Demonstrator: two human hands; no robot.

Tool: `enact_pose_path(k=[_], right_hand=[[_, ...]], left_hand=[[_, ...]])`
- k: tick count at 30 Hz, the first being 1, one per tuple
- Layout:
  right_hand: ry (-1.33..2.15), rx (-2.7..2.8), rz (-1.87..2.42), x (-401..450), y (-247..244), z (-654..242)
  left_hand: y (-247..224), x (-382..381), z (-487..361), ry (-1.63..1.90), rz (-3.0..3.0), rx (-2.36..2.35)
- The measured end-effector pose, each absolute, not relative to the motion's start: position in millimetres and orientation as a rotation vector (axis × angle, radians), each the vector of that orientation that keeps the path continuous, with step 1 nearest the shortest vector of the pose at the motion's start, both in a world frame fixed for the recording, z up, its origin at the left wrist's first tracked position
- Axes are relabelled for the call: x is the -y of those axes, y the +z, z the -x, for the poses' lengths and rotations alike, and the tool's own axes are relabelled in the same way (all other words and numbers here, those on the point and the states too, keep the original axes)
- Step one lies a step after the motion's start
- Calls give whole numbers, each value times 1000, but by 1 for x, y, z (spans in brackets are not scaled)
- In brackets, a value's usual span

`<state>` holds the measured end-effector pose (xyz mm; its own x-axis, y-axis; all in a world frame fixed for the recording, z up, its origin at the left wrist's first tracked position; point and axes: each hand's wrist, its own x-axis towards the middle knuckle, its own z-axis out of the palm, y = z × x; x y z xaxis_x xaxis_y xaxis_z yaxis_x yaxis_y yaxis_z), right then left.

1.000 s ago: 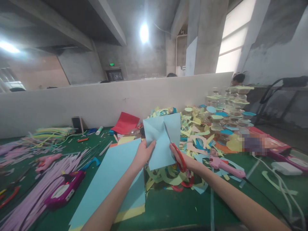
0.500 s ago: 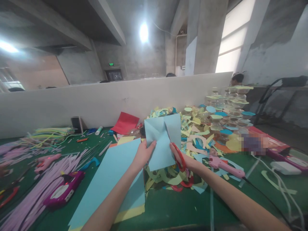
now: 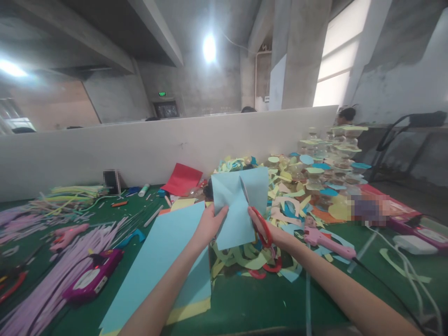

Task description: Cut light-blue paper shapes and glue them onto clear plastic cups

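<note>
Above the green counter (image 3: 245, 308), the fingers of my left hand (image 3: 212, 224) are clamping a light-blue sheet (image 3: 234, 231) while those of my right hand (image 3: 276, 234) are gripping red-handled scissors (image 3: 266, 228) against it. I'm apparently cutting; the next snip seems to be calling for a steady, taut sheet.

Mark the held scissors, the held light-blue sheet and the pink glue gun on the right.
Held scissors (image 3: 269, 237): head view, red handle.
Held light-blue sheet (image 3: 236, 226): head view, lower middle.
Pink glue gun (image 3: 334, 247): head view, handle.
</note>
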<state>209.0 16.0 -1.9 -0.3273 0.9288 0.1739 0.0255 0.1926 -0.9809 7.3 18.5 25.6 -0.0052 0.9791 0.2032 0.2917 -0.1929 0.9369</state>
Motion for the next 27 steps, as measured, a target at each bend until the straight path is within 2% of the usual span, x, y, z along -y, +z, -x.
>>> enact_pose_path(k=[7, 14, 21, 27], right_hand=[[1371, 1526, 952, -22, -4, -200], [1304, 1554, 1003, -19, -3, -207], [1443, 1447, 1011, -28, -13, -206], [1306, 1503, 972, -34, -18, -212]], left_hand=[[26, -19, -8, 1218, -1583, -1339], [25, -18, -9, 1216, -1570, -1327], [22, -20, -10, 1199, -1561, -1301], [19, -22, -9, 1169, -1590, -1313]])
